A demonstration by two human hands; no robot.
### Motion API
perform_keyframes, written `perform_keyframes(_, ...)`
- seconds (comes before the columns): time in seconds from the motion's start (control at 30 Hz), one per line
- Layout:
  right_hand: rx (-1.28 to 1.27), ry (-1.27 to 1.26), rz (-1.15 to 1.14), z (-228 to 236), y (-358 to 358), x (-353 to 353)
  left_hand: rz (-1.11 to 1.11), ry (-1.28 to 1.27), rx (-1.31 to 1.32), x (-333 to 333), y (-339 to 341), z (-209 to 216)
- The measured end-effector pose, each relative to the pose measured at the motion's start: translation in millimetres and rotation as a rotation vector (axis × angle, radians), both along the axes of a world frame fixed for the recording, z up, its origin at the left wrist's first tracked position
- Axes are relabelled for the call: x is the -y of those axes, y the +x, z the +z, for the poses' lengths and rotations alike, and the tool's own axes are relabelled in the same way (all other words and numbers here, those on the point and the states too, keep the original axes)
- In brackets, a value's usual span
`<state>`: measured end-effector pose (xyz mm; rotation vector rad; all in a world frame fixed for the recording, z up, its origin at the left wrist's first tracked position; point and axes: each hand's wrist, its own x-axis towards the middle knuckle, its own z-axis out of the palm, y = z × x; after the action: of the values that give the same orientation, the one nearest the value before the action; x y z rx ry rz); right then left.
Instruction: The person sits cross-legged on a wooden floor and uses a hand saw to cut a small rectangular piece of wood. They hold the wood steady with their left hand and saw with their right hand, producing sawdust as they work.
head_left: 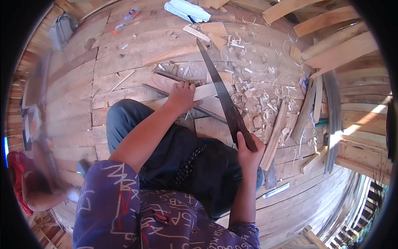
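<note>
In my right hand (248,150) is the dark handle of a handsaw (218,81). Its long tapered blade points away from me and crosses the right end of a pale wooden strip (205,90). Whether the teeth touch the wood, I cannot tell. My left hand (181,97) presses down on this strip with its fingers curled over it, left of the blade. Under the strip lie a dark narrow board (209,113) and other wood pieces, partly hidden by my hand and forearm. My legs are folded on either side, close to the work.
Curled shavings (271,106) and offcuts litter the plank floor ahead and right. A long wooden batten (275,135) lies beside my right hand. Curved boards (327,20) stand far right. A light blue bag (187,10) and a plastic bottle (132,14) lie far ahead. Another person's arm (45,198) shows at left.
</note>
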<state>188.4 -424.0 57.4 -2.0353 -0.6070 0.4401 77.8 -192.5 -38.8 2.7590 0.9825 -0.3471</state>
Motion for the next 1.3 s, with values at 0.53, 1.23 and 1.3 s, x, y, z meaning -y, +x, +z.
perform_keyframes(0.53,-0.117,-0.062,0.094,3.8,19.4,-7.2,-0.003,0.001,0.236,-17.6,3.9,-7.9)
perform_keyframes(1.23,-0.05,-0.231,0.198,24.6,31.6,25.3,0.06,-0.029,0.249,-30.1,1.3,-13.8)
perform_keyframes(1.3,-0.069,-0.217,0.162,28.5,36.1,46.3,0.061,-0.039,0.231,-30.4,1.8,-11.9)
